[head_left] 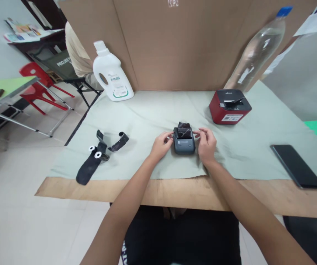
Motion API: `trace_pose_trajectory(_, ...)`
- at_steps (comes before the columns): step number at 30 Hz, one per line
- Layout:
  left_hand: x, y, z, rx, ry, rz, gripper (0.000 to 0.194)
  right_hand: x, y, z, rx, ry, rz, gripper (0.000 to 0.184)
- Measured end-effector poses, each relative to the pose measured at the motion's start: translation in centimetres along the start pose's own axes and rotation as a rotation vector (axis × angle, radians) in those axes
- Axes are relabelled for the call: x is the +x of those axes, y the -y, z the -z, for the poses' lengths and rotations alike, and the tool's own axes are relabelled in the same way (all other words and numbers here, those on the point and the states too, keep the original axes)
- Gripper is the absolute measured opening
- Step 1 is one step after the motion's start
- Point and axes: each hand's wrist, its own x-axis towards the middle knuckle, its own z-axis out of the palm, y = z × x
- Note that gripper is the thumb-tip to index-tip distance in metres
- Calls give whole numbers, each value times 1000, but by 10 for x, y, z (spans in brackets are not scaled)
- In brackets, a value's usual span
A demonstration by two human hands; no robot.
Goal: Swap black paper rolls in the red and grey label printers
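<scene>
A small dark grey portable label printer (184, 147) sits on the cloth in front of me. A crumpled black strip (184, 130) stands up from the slot at its top. My left hand (162, 145) has its fingers curled against the printer's left side. On the opposite side, my right hand (206, 145) touches the upper right edge with its fingertips, the other fingers bent. Between them the two hands hold the printer from both sides. To the left lie a black curled strip (119, 142), a flat black piece (88, 169) and small white-cored rolls (98, 155).
A red and black box-shaped printer (230, 106) stands at back right, before a large clear bottle (258, 51) with a blue cap. A white jug (112, 73) is at back left. A phone (297, 165) lies at right. Cardboard (180, 48) walls the back. A person (77, 51) sits beyond.
</scene>
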Motion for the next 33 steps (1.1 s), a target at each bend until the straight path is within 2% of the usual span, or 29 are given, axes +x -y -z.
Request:
trace_pose_trajectory(3,1,2,0,-24,9,-15,38,0,0,-1,35,11,-16,26)
trace_pose_trajectory(6,2,1,1,-12,41,11,49,2,-3,-4,57,45,-56,32)
trace_pose_trajectory(10,1,-5,1,133,130,64,68,9,-14,-7,53,131,-131,42)
trace_pose_trajectory(14,-2,-11,2,246,184,53,74,12,-22,-5,-14,203,-75,47)
trace_pose_trajectory(19,-3,-8,-2,165,147,22,71,11,-18,-6,-71,260,-6,47)
trace_pose_trajectory(25,-3,-3,-7,57,92,-190,51,12,-14,-6,-39,227,-10,46)
trace_pose_trajectory(31,-5,-8,-1,19,103,-317,49,17,-7,-4,-13,148,53,37)
trace_pose_trajectory(33,-5,-7,0,16,100,-337,50,23,-6,-2,-72,175,95,37)
